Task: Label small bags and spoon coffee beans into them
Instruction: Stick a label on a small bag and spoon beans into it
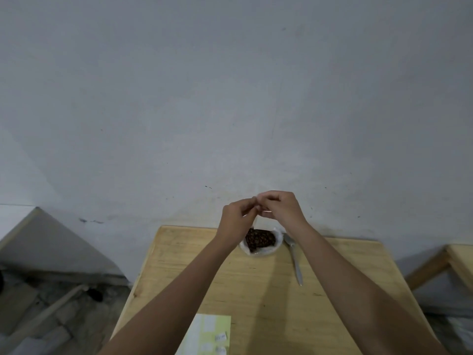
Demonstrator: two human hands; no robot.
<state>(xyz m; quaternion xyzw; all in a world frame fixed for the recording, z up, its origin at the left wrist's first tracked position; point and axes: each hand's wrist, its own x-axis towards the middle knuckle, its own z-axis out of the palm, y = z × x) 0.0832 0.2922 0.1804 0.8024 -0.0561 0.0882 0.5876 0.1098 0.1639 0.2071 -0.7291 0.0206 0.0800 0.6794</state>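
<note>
Pinching a small bag (pixel 262 222) by its top, the left hand (pixel 236 219) and right hand (pixel 280 207) hold it raised, fingers curled, probably to part its mouth above the coffee beans (pixel 259 239) just beneath them; the spoon (pixel 294 254) waits below the right wrist.

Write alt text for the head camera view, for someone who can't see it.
The left hand and right hand pinch a small bag above a white container of coffee beans at the far end of a wooden table. A metal spoon lies right of the beans, and a label sheet sits at the near edge.
</note>
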